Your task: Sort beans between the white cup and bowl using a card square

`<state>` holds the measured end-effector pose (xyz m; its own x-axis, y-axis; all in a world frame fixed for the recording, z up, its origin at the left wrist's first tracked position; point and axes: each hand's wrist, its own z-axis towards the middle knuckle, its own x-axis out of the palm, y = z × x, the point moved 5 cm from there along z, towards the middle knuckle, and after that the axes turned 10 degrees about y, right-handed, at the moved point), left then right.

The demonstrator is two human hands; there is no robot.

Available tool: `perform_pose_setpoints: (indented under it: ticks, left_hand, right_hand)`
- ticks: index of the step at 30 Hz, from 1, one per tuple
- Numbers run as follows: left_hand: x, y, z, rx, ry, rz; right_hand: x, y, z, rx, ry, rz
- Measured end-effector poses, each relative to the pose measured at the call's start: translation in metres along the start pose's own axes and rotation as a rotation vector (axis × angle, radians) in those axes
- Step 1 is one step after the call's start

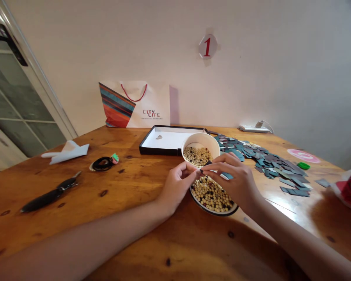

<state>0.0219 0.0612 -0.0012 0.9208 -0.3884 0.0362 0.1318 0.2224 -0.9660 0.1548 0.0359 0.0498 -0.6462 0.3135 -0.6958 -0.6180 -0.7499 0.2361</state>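
Both hands meet over the beads, fingertips nearly touching. My left hand [178,183] is closed in a pinch, and my right hand [238,175] pinches from the other side. Between them is a small dark piece [208,163], too small and covered to name. Below the fingers sits a round dish with a dark rim [219,213], filled with pale wooden beads [212,197] and some dark ones. Just behind it is a white tub [212,145] with more pale and dark beads [196,155] at its bottom. My right hand partly covers both containers.
A shallow black-edged box [171,136] lies behind the tub. Dark flat puzzle-like pieces [266,158] spread to the right, near a green cap [303,166]. Leftward lie a black-handled tool [48,198], black cord [102,164] and white paper [71,152]. A paper bag [137,105] stands behind.
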Motion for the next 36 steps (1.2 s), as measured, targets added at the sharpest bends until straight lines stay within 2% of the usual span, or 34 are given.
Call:
perform_pose_setpoints:
  ticks: [10, 23, 28, 33, 36]
  left_hand:
    - [0.0019, 0.0007, -0.0001, 0.057, 0.033, 0.045]
    - [0.003, -0.0014, -0.0005, 0.102, 0.04, 0.108]
    - [0.0031, 0.0, 0.0005, 0.093, 0.044, 0.085]
    - [0.003, 0.0019, 0.0018, 0.101, 0.053, 0.064]
    - [0.0025, 0.0033, 0.0023, 0.091, 0.053, 0.053]
  right_hand:
    - [0.0021, -0.0055, -0.0018, 0.067, -0.005, 0.014]
    - [0.0021, 0.003, -0.0025, -0.039, 0.004, -0.079]
    - [0.0036, -0.001, -0.0026, -0.014, -0.004, -0.076]
    - [0.0076, -0.0013, -0.0019, -0.016, 0.073, -0.06]
    - [0.0069, -0.0009, -0.0017, 0.011, 0.062, -0.082]
